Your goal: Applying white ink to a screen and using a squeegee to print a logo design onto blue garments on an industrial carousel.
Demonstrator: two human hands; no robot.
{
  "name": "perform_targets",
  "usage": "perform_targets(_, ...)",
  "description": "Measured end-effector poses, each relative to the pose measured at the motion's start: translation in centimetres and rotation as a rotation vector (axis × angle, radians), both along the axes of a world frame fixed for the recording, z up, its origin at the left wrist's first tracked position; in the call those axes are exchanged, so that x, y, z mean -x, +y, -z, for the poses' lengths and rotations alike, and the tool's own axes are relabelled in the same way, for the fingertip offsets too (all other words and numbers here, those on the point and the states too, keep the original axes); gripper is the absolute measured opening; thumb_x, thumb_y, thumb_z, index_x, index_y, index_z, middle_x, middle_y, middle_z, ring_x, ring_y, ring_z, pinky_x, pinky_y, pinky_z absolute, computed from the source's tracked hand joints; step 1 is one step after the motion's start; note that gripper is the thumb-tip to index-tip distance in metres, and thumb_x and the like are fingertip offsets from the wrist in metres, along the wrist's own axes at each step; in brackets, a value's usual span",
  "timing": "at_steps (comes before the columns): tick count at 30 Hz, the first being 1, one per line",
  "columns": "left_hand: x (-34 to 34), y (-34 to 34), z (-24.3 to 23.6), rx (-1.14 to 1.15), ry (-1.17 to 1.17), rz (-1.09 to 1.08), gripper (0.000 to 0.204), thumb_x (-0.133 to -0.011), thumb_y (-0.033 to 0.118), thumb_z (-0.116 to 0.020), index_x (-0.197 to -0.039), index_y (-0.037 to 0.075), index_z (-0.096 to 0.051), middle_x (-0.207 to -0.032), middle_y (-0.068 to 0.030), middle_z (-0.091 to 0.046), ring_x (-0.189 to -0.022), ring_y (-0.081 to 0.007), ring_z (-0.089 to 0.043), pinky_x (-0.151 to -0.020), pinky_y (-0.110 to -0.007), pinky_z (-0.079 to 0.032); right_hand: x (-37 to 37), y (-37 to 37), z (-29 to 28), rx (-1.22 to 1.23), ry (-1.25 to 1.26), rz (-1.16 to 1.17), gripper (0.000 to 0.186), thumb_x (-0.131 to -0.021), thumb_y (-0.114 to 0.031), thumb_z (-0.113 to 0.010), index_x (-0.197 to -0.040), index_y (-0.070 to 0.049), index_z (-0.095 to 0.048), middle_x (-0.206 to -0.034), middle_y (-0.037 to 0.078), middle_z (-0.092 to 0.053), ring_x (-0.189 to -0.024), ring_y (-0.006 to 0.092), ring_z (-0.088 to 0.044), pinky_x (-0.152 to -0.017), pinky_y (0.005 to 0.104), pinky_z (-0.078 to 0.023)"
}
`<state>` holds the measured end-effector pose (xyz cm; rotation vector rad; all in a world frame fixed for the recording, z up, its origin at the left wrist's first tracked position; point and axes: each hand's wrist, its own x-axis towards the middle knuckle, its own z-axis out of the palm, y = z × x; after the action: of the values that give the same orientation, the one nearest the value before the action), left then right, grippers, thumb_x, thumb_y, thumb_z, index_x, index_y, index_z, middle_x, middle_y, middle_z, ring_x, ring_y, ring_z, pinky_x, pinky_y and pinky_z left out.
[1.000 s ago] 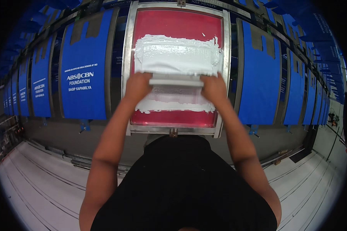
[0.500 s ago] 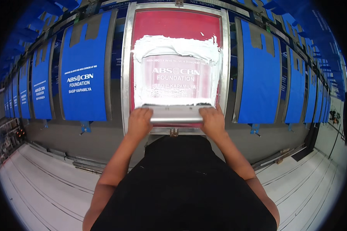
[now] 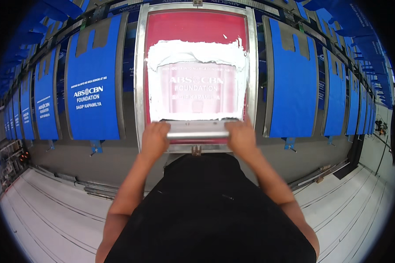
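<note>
A wide metal squeegee [image 3: 197,130] lies across the near end of a screen-printing frame [image 3: 141,92]. My left hand [image 3: 155,139] is closed round its left end, and my right hand [image 3: 242,139] grips the right end. Red mesh [image 3: 193,25] fills the frame's far part. Thick white ink [image 3: 176,51] is heaped beyond the middle and runs down both sides of a pale pink lettered panel [image 3: 196,105]. A white line of ink lies along the squeegee's far edge. Whatever is beneath the screen is mostly hidden.
Blue fabric pieces with cut-out tops lie on grey boards in a row: a printed one [image 3: 88,118] on the left, a plain one [image 3: 292,101] on the right. More blue pieces [image 3: 363,30] are at the back. A hinge-like metal clip [image 3: 196,151] sits at the frame's near edge.
The speckled white ink in the panel's lower part has gone, leaving it an even pale pink. Both hands still grip the squeegee at the near end. The view has shifted slightly.
</note>
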<state>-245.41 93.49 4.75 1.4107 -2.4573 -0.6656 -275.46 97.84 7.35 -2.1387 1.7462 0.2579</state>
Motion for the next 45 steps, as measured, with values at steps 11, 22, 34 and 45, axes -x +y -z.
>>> perform_targets(11, 2.6, -17.3, 0.7, 0.027, -0.143, -0.069, 0.03, -0.071, 0.027, -0.076, -0.094, 0.008, -0.069, -0.085, -0.0173, -0.068, -0.083, -0.0349, -0.066, -0.074, -0.043, -0.053, 2.8, -17.5, -0.1, 0.099, 0.042, 0.064, 0.029, -0.069, -0.014, -0.064, -0.097, -0.013, -0.069, -0.088, 0.014, -0.07, -0.085, 0.0307, -0.067, -0.077, 0.0426, -0.052)
perform_targets(22, 2.3, -9.5, 2.2, 0.021, -0.063, -0.104, 0.032, -0.06, 0.005, -0.072, -0.092, 0.007, -0.067, -0.085, -0.0152, -0.066, -0.083, -0.0332, -0.063, -0.074, -0.045, -0.051, 1.6, -9.1, 2.6, 0.197, 0.009, 0.078, 0.025, -0.068, -0.008, -0.064, -0.092, -0.014, -0.069, -0.085, 0.012, -0.069, -0.085, 0.0267, -0.067, -0.099, 0.0487, -0.039)
perform_targets(34, 2.6, -15.1, -5.3, 0.559, 0.112, -0.33, 0.045, -0.079, 0.029, -0.073, -0.113, 0.003, -0.06, -0.117, -0.0182, -0.059, -0.105, -0.0361, -0.053, -0.085, -0.044, -0.045, 5.4, -26.1, -4.7, 0.077, -0.032, -0.013, 0.053, -0.065, -0.011, -0.057, -0.117, -0.013, -0.067, -0.107, 0.015, -0.068, -0.1, 0.0321, -0.064, -0.088, 0.041, -0.052)
perform_targets(45, 4.3, 13.3, 7.6, -1.321, 0.627, -0.343, 0.04, -0.093, 0.04, -0.06, -0.083, 0.002, -0.065, -0.068, -0.0002, -0.061, -0.063, -0.0092, -0.055, -0.059, -0.027, -0.043, 3.0, -29.7, -1.0, -0.041, -0.073, -0.076, 0.057, -0.062, -0.009, -0.062, -0.119, -0.006, -0.063, -0.113, 0.021, -0.065, -0.106, 0.0358, -0.061, -0.094, 0.0402, -0.048)
